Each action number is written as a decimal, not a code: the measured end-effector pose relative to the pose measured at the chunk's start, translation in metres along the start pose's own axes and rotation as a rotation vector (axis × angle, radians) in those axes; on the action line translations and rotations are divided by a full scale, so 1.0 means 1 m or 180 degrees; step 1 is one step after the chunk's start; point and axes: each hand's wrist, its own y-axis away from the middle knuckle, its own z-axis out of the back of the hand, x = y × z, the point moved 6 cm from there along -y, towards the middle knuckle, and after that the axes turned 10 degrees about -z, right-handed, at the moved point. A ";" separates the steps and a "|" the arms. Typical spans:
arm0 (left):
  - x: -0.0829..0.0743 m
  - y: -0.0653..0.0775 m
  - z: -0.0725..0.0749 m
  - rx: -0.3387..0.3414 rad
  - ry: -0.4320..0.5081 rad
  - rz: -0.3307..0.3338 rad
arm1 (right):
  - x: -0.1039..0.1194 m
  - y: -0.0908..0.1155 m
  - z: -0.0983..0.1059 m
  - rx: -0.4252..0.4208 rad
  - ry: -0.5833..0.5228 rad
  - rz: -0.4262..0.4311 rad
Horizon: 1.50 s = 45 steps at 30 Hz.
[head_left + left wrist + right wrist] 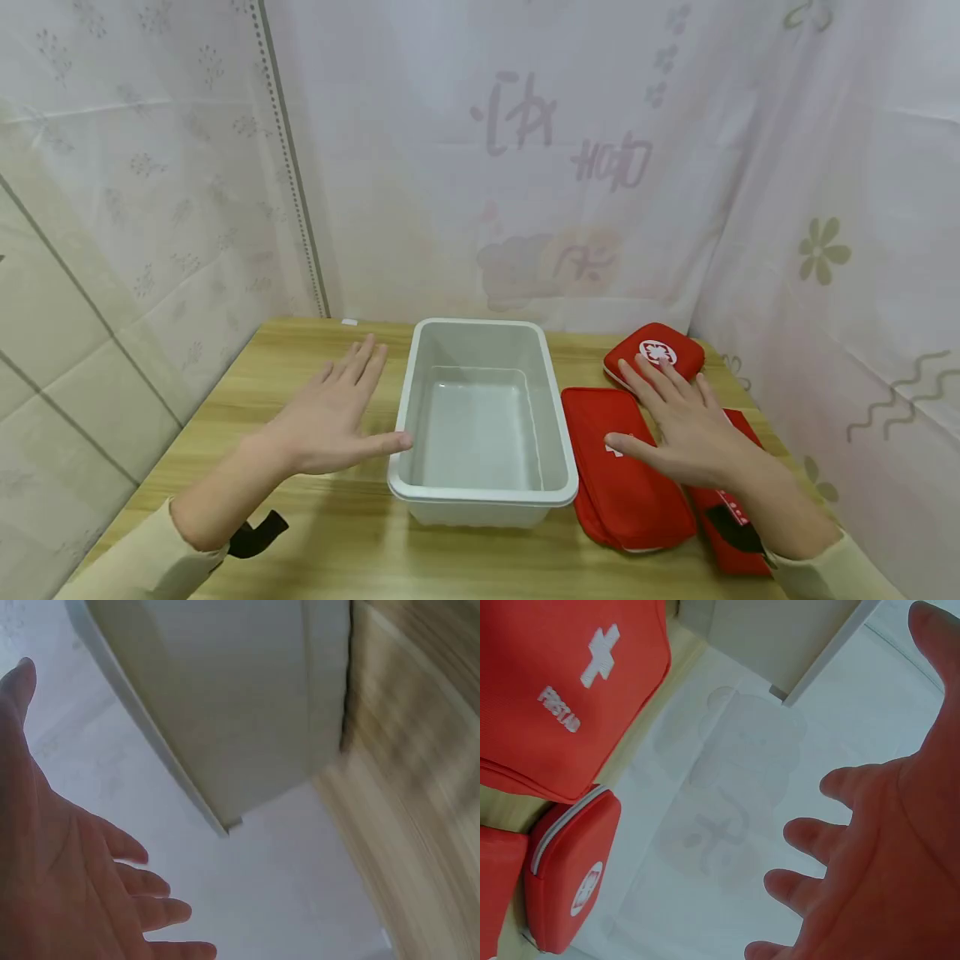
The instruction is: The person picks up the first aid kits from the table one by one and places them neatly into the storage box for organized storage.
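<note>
My left hand (330, 421) hovers palm down beside the left wall of a white plastic bin (480, 496), its fingers straight and its thumb tip overlapping the rim in the head view. On the other side my right hand (686, 429) is held over the red first aid pouches, fingers spread, holding nothing. Nearest the bin lies a flat red first aid pouch (630, 500) with white print. Behind it sits a rounded red zip case (622, 350) with a white round emblem. A third red pouch (720, 533) is partly hidden under the right forearm.
The bin stands mid-table on a wood-grain tabletop (337, 533), with bare inside walls and floor. Pale printed curtains (420, 167) hang close behind and along both sides. A small white scrap (349, 322) lies at the table's back edge.
</note>
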 end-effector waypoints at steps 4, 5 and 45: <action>-0.021 -0.009 -0.009 0.0088 0.0101 -0.0154 | -0.006 0.007 -0.002 0.0004 -0.0068 -0.0084; -0.026 -0.011 -0.012 0.0124 0.0128 -0.0174 | -0.007 0.008 -0.003 0.0009 -0.0082 -0.0109; -0.043 -0.017 -0.039 0.0363 0.0444 0.0069 | -0.193 0.059 -0.074 0.1180 -0.0469 -0.1097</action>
